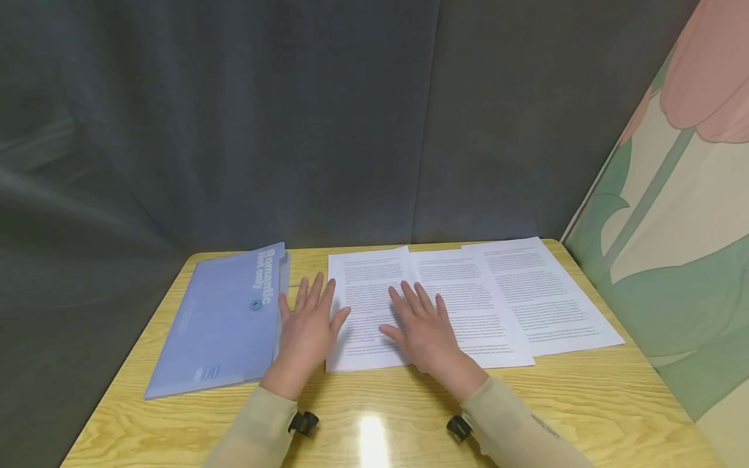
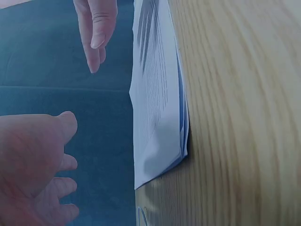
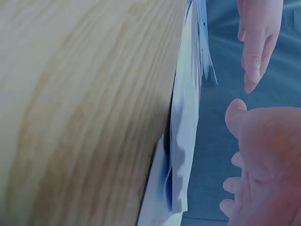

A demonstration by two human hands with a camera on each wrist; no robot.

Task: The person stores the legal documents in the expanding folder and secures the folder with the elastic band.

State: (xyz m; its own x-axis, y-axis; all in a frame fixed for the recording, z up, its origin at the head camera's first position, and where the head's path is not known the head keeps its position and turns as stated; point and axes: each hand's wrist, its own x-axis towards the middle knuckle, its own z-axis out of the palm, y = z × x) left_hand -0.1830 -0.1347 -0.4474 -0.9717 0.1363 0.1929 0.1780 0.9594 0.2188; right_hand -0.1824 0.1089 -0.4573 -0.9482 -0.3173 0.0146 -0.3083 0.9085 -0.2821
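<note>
Paper [image 1: 365,364] is the thing to watch, three overlapping lots of it, printed side up along the far half of the counter [image 1: 363,400]. Above it, nothing gripped at all! The left hand [image 1: 307,328] is wide open, fingers straight and fanned, empty. It hangs over the strip between the folder [image 1: 219,312] and the nearest sheets, little finger by the folder's edge, thumb angled in towards the print. From low at the wrist you can see daylight under it: a clear gap between fingers and paper, no contact.

Across to the right hand [image 1: 427,331], and it's a match: fingers long and splayed, thumb out, empty, hovering where the left-hand lot meets the middle one. No touch on this side either.

Both palms face down, backs up. The forearms come in from the near side and slant inward, so the thumbs point at each other with a good space between them. Pale sleeves [image 1: 494,416] reach the wrists.

Over on the left the folder lies flat and blue, lettering and a round snap showing. The right-hand sheets [image 1: 576,331] lie well past the right hand. Dark curtain [image 1: 316,123] behind, flowered cloth [image 1: 679,273] off to the right.
</note>
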